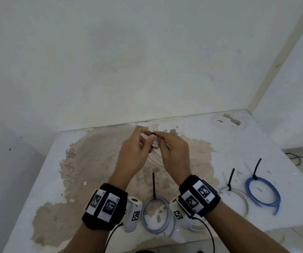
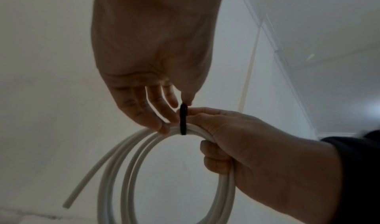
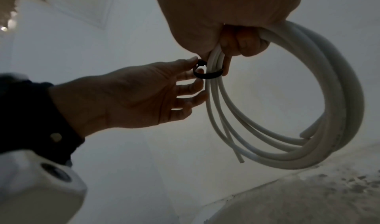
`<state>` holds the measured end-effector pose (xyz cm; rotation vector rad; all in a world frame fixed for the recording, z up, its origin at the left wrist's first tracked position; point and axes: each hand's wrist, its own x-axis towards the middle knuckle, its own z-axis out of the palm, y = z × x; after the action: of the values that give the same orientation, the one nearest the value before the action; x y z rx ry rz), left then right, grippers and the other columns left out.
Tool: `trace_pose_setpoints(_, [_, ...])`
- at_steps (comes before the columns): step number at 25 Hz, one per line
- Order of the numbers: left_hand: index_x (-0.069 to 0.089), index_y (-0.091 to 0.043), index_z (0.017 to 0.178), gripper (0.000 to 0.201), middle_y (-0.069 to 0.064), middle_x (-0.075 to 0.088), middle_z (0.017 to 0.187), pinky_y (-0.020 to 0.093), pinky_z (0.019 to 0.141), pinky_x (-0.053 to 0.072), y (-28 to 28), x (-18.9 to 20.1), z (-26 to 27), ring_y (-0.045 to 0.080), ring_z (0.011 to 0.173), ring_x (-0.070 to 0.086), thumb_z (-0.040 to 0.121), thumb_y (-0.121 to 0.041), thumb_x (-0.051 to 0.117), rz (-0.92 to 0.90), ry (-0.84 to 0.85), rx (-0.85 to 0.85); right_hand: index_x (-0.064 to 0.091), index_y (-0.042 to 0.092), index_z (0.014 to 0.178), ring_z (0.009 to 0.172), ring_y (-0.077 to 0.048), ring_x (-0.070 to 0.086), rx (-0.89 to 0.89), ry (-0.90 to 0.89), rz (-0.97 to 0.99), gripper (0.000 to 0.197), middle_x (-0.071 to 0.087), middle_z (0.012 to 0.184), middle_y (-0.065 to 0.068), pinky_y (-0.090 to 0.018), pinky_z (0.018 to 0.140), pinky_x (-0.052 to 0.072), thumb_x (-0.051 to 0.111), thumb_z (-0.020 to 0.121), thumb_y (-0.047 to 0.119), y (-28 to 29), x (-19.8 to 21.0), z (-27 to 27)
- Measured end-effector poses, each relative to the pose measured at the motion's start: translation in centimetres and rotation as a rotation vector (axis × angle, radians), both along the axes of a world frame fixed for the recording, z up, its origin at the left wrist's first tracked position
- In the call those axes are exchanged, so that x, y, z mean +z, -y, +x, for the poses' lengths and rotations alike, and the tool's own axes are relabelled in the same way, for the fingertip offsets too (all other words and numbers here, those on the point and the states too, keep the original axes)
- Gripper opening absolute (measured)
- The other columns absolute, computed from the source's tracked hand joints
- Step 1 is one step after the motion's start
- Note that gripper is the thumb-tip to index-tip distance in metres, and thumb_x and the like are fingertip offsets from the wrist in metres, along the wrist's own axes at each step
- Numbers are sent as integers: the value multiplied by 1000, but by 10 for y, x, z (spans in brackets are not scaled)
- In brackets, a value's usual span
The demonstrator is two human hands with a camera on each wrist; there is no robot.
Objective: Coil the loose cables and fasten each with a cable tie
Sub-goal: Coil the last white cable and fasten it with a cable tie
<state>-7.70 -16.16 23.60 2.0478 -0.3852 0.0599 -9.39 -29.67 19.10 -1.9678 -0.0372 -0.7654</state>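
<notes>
Both hands were raised above the counter (image 1: 220,143), fingertips meeting. The right hand (image 1: 174,152) had its fingers curled round the white cable coil (image 3: 287,146), gripping the bundled strands at the top. The left hand (image 1: 134,154) pinched the black cable tie (image 2: 183,122) between thumb and forefinger, its other fingers extended and loosely spread, their tips touching the strands.

From the head view the coil was almost wholly hidden behind the hands; only a bit of the tie showed between the fingertips. The wrist views showed what it missed: the tie looped round the white strands just beside the right hand's grip, the coil hanging below in several turns, with loose cut ends showing.

On the counter, nearer the person than the hands, lay three tied coils, each with one black tie tail standing up: a grey coil (image 1: 156,216) between the wrists, a white coil (image 1: 238,198) to the right of the right wrist, and a blue coil (image 1: 264,192) further right. That made four coils and four ties.
</notes>
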Motion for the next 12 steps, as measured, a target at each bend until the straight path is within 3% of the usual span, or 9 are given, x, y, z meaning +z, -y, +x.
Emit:
trace_pose_setpoints(4, [63,-28,96,5,-9,68,83,30,57,56,4,4,1,11,65,68,92,-29,64,-107,76,64,76,19,109,92,-7,70,38,-55,154,22,75,99,7,-34,81,59,57,97,15,0,0,-3])
trace_pose_setpoints(8, [65,-25,92,2,-7,69,85,23,54,52,6,2,3,14,64,67,92,-23,65,-153,17,40,74,23,113,104,-7,67,120,-146,293,22,74,107,11,-34,89,58,58,100,16,5,-1,-5])
trace_pose_setpoints(12, [66,-22,89,5,-9,68,83,21,54,50,4,3,8,12,63,62,90,-18,66,-100,25,-3,74,20,113,105,-8,67,224,-175,296,20,74,108,8,-26,88,53,58,101,21,10,6,-4])
